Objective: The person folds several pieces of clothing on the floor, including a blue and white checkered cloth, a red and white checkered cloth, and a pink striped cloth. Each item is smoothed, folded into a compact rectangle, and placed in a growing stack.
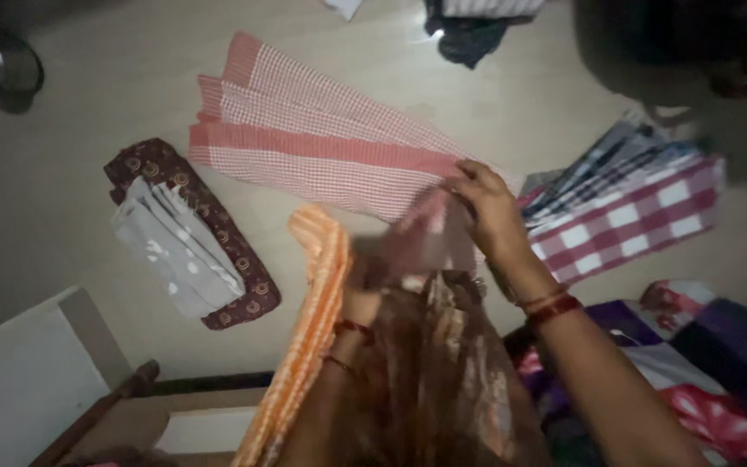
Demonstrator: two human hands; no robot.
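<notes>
One red-and-white checked cloth [322, 147] lies spread on the pale floor [71, 112] across the upper middle of the frame, pleated into long folds that fan out toward the upper left and gather at the centre. The person's right hand [486, 207] sits just right of centre, fingers curled shut on that gathered end, with the wrist bent down and the forearm running in from the lower right; two bangles [550, 304], one thin and one red, circle the wrist. The left hand [365, 290] is lower, near the bottom centre, motion-blurred and partly hidden by brown patterned fabric [443, 380] draped below it, so whether it is gripping anything cannot be told; two thin bangles show on that wrist too. One orange cloth [313, 320] hangs in a narrow strip just left of the left hand, running to the bottom edge.

At left lies one folded pile: a grey cloth [175, 246] on top of a maroon printed one [248, 281]. At right lie two more folded pieces, a dark blue plaid cloth [598, 169] overlapping a magenta-and-white checked cloth [641, 220]. One dark crumpled garment [469, 35] rests at the top edge. Mixed printed bedding [719, 380] fills the lower right corner, and a pale board [28, 380] the lower left.
</notes>
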